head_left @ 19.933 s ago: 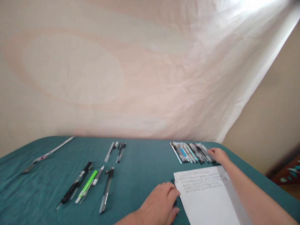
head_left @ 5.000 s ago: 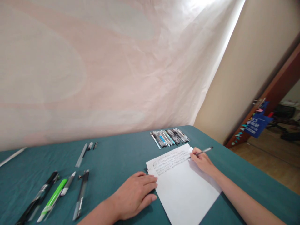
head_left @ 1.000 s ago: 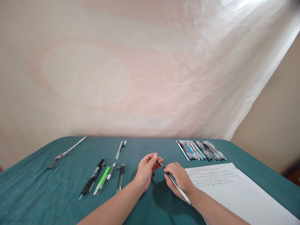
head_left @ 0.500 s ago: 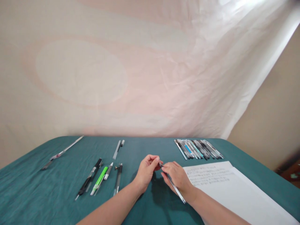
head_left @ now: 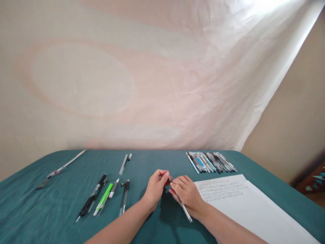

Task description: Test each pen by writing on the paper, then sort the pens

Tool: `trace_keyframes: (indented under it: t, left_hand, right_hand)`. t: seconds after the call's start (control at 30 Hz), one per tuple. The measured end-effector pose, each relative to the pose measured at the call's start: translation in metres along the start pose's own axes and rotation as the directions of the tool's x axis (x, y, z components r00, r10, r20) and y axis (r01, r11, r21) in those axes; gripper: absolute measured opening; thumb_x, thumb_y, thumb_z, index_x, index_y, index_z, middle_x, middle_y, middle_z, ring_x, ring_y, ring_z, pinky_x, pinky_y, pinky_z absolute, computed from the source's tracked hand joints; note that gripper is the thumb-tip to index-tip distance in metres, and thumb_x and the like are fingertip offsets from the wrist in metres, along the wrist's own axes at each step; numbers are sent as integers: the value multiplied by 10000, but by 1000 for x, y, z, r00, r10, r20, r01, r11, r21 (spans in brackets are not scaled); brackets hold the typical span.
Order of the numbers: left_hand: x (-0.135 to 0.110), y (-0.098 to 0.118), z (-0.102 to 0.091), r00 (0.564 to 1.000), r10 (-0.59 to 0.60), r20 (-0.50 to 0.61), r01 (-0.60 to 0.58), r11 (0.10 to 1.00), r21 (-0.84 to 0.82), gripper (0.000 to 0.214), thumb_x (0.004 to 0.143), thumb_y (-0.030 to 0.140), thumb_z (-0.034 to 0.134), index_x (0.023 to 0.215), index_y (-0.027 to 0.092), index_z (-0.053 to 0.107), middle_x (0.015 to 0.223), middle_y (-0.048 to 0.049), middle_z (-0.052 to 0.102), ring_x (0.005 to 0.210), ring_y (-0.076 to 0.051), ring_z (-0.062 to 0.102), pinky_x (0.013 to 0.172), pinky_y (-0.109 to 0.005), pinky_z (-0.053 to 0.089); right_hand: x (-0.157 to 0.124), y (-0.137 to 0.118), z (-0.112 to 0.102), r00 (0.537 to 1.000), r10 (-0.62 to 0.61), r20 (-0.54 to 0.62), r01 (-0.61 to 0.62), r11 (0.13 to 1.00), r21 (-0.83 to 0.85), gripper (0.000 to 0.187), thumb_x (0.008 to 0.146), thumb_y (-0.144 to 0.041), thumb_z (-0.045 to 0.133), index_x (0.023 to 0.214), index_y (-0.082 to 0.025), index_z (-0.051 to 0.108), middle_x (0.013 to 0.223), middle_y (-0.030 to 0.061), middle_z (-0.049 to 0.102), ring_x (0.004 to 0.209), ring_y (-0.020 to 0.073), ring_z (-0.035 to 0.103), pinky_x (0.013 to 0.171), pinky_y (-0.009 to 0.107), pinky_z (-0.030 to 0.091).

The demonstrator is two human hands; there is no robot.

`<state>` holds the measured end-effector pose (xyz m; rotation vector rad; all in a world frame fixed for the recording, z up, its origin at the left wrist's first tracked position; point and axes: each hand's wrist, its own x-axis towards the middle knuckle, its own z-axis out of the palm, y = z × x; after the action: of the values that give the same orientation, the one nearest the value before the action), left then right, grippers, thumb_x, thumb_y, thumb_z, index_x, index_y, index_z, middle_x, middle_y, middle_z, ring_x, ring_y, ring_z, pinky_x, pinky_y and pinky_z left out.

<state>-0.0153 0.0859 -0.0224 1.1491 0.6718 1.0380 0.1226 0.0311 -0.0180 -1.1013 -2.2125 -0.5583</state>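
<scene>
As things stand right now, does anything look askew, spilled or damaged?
Mildly odd: the stacked sheets seem misaligned, as their far right corner looks stepped rather than square. The green pen lies apart from the neat row of pens. I see no spill or damage.

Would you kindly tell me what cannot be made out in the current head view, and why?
All in the head view:
1. Held pen: upper end hidden by the left hand, part of the barrel by the right hand.
2. Handwriting: too small and blurred to read.
3. Paper: partly covered by the right forearm, cut off by the bottom edge.
4. Row of pens: too small and crowded to count.
5. Reddish-brown thing: blurred, cut off at right.
</scene>
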Motion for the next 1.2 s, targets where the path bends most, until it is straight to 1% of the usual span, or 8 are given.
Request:
trace_keyframes:
  t: [0.3, 0.6, 0.8, 0.9, 0.97, 1.03, 1.13, 1.2]
  left_hand:
    - [-1, 4, 2, 999, -41, -10, 41, 998, -51, 321, 675, 424, 633, 829, 153, 558, 726, -22, 622, 622, -118, 555, 637, -242, 423]
    - [-3, 3, 5, 999, -40, 13, 41, 995, -89, 274, 715, 381, 609, 858, 157, 538, 739, -8, 611, 608, -97, 548, 634, -232, 421]
    - [1, -1, 3, 995, -29, -94, 13, 986, -167, 312, 685, 382, 640, 868, 150, 541, 738, -18, 621, 651, -107, 564, 676, -245, 433]
    - [6, -4, -2, 982, 11, -188, -44, 984, -173, 328, 685, 398, 635, 880, 154, 535, 762, -23, 626, 684, -115, 573, 727, -267, 436]
    - [7, -5, -4, 966, 27, -255, -65, 987, -144, 338, 684, 411, 631, 877, 151, 535, 770, -31, 627, 700, -125, 578, 739, -278, 436]
    - [7, -5, -5, 951, 41, -307, -76, 992, -102, 345, 681, 419, 629, 874, 149, 537, 780, -40, 629, 717, -136, 581, 738, -283, 437]
    - [6, -3, -5, 935, 74, -347, -95, 995, -42, 335, 691, 421, 616, 875, 151, 543, 790, -44, 630, 742, -144, 578, 744, -287, 435]
    - [5, -1, -5, 932, 97, -349, -110, 994, -19, 324, 698, 417, 609, 872, 152, 545, 789, -44, 629, 747, -146, 578, 749, -292, 436]
  right_hand:
    - [2, -4, -1, 1000, 20, 0, -20, 997, -70, 95, 849, -226, 460, 907, -186, 525, 822, 53, 607, 803, 174, 529, 679, 331, 378]
    - [0, -5, -3, 1000, 19, 16, -17, 995, -102, 129, 846, -236, 475, 947, -182, 535, 830, 57, 616, 834, 190, 522, 681, 344, 367]
    - [4, -1, -2, 1000, 17, 13, -16, 999, -40, 162, 855, -210, 451, 993, -178, 528, 880, 71, 622, 798, 173, 540, 704, 338, 389]
    - [7, 4, -6, 991, 131, 18, -131, 989, 69, 217, 860, -174, 406, 1048, -177, 515, 917, 79, 623, 812, 173, 559, 705, 321, 415]
    - [10, 6, -14, 945, 322, 65, -328, 916, 233, 213, 866, -200, 385, 1025, -183, 525, 876, 64, 626, 770, 164, 571, 672, 295, 435]
    - [12, 8, -22, 843, 485, 230, -536, 733, 418, 192, 865, -256, 385, 915, -183, 555, 770, 31, 620, 658, 135, 566, 596, 252, 444]
    - [14, 11, -31, 674, 494, 549, -738, 430, 520, 207, 813, -339, 468, 767, -166, 571, 607, -17, 566, 465, 80, 477, 426, 184, 381]
    - [14, 12, -33, 602, 473, 643, -798, 337, 499, 202, 760, -349, 535, 749, -153, 586, 558, -30, 534, 418, 60, 428, 371, 161, 326]
